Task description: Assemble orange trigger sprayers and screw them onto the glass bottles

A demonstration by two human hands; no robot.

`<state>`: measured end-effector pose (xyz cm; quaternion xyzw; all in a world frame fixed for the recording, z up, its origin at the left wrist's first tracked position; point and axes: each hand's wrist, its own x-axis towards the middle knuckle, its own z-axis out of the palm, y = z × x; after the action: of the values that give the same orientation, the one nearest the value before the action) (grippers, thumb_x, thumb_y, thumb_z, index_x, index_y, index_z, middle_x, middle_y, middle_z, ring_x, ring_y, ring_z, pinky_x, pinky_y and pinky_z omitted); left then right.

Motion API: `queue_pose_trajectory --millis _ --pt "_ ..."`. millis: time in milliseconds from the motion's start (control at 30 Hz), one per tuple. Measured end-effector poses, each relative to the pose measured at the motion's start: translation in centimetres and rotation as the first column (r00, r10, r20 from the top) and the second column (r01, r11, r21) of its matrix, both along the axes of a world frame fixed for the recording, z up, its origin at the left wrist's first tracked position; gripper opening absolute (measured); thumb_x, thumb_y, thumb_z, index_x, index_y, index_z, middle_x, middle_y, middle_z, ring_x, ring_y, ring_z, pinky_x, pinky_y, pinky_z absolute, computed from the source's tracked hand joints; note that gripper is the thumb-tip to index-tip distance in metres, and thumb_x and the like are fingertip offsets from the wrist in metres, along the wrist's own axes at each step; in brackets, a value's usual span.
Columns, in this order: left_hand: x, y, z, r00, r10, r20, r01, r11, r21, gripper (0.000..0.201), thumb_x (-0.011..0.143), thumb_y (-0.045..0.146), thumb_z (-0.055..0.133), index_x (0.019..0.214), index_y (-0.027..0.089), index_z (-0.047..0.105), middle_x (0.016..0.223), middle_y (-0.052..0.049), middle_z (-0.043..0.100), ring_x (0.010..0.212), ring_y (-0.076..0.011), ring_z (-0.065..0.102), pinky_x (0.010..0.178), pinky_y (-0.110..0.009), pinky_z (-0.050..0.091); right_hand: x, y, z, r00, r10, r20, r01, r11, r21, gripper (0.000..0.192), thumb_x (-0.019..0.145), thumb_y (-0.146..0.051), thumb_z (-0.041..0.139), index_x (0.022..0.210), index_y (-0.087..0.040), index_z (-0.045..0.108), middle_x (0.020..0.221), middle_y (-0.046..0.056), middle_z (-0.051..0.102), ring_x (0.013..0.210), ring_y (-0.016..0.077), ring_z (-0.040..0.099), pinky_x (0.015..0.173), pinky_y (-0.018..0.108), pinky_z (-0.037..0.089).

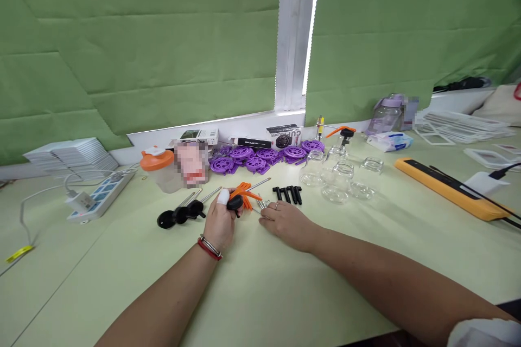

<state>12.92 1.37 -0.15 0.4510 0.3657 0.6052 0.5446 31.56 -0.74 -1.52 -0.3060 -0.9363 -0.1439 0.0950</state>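
My left hand (220, 222), with a white cot on one finger and a red bracelet at the wrist, holds a black round cap (235, 203) with a metal rod sticking out. My right hand (285, 221) rests palm down on the table, its fingertips at a small pile of metal pins (261, 205) beside several orange plastic strips (243, 192). Left of my left hand lie black-capped metal rods (181, 213). Several short black tubes (288, 193) lie just beyond my right hand.
Clear glass jars (337, 173) stand right of centre, purple plastic wheels (264, 155) behind them. An orange-lidded cup (158, 169) and a power strip (100, 195) sit at the left. An orange bar-shaped device (448, 187) lies at the right, a water bottle (385, 114) and wipes behind.
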Motion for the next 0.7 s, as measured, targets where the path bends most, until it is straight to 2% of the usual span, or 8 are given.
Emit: queue_pose_trajectory --millis 100,300,500,700 --pt "-0.1 0.0 0.0 1.000 -0.006 0.000 0.006 1.000 -0.002 0.032 0.086 0.044 0.046 0.086 0.014 0.058 0.060 0.000 0.055 0.054 -0.0116 0.048 0.053 -0.025 0.037 0.1 0.3 -0.4 0.999 -0.053 -0.001 0.053 0.998 -0.033 0.024 0.092 -0.015 0.041 0.102 -0.014 0.063 0.093 0.011 0.061 0.087 0.0214 0.050 0.071 0.034 0.035" --pt "-0.1 0.0 -0.1 1.000 0.001 -0.016 -0.001 1.000 -0.008 0.032 0.087 0.043 0.046 0.086 0.014 0.058 0.061 0.000 0.055 0.054 -0.0117 0.049 0.053 -0.025 0.037 0.0 -0.3 0.0 0.999 -0.011 0.036 0.014 0.995 -0.096 0.021 0.088 -0.012 0.046 0.098 -0.014 0.064 0.089 0.009 0.061 0.085 0.0206 0.051 0.069 0.033 0.036" --pt "-0.1 0.0 -0.1 0.999 0.017 -0.029 -0.018 1.000 -0.023 0.032 0.086 0.042 0.047 0.088 0.013 0.059 0.059 0.000 0.054 0.052 -0.0118 0.048 0.051 -0.025 0.035 -0.3 -2.0 1.5 0.977 0.081 0.198 -0.087 0.996 0.020 0.022 0.087 -0.007 0.044 0.082 -0.011 0.064 0.078 0.008 0.059 0.075 0.0193 0.051 0.067 0.033 0.034" --pt "0.2 -0.3 0.3 1.000 0.003 -0.017 -0.004 0.999 -0.048 0.031 0.086 0.042 0.046 0.086 0.013 0.058 0.058 0.000 0.055 0.051 -0.0115 0.048 0.051 -0.025 0.034 -0.7 -2.8 2.1 0.966 0.157 0.203 -0.181 0.978 0.104 0.020 0.087 -0.006 0.045 0.080 -0.012 0.063 0.080 0.008 0.060 0.075 0.0191 0.051 0.063 0.032 0.033"
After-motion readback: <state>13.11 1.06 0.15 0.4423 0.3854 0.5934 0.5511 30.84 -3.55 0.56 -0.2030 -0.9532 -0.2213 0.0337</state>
